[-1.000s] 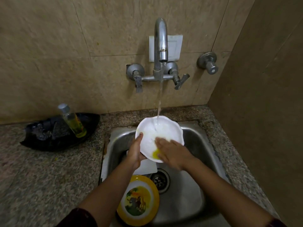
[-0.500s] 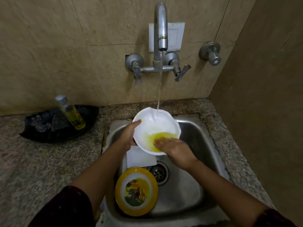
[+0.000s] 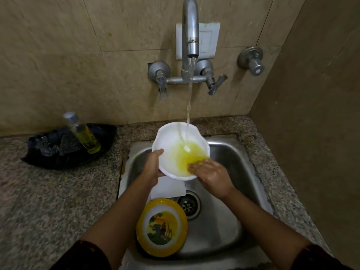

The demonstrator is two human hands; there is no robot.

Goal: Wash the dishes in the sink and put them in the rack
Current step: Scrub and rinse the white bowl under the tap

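- White bowl (image 3: 175,151) is held over the back of the sink (image 3: 229,221), straight under the tap (image 3: 191,36); the stream lands inside the bowl, toward its far side.
- Left hand (image 3: 153,166) clamps the bowl's left rim: thumb over the lip, other fingers hidden under the bowl, so their spread cannot be told.
- Right hand (image 3: 212,176) lies flat in the bowl's near-right side, fingers pressed together and dipped into the yellow water (image 3: 191,156); it grips nothing.
- Step in hand, as judged: rinsing and rubbing yellow residue out of the bowl.
- To do it well: tilt the bowl toward the drain (image 3: 188,204) so the tinted water dumps out instead of pooling; sweep the fingertips around the whole inner wall and the scalloped rim, turning the bowl with the left hand.
- Risk: a wet rim held by one thumb is likely slippery, so keep the underside fingers firm.
- Still in the sink, nearer than the bowl: yellow picture plate (image 3: 162,227) leaning at the front left, and a white flat piece (image 3: 168,189) just under the bowl.
- No rack in view.
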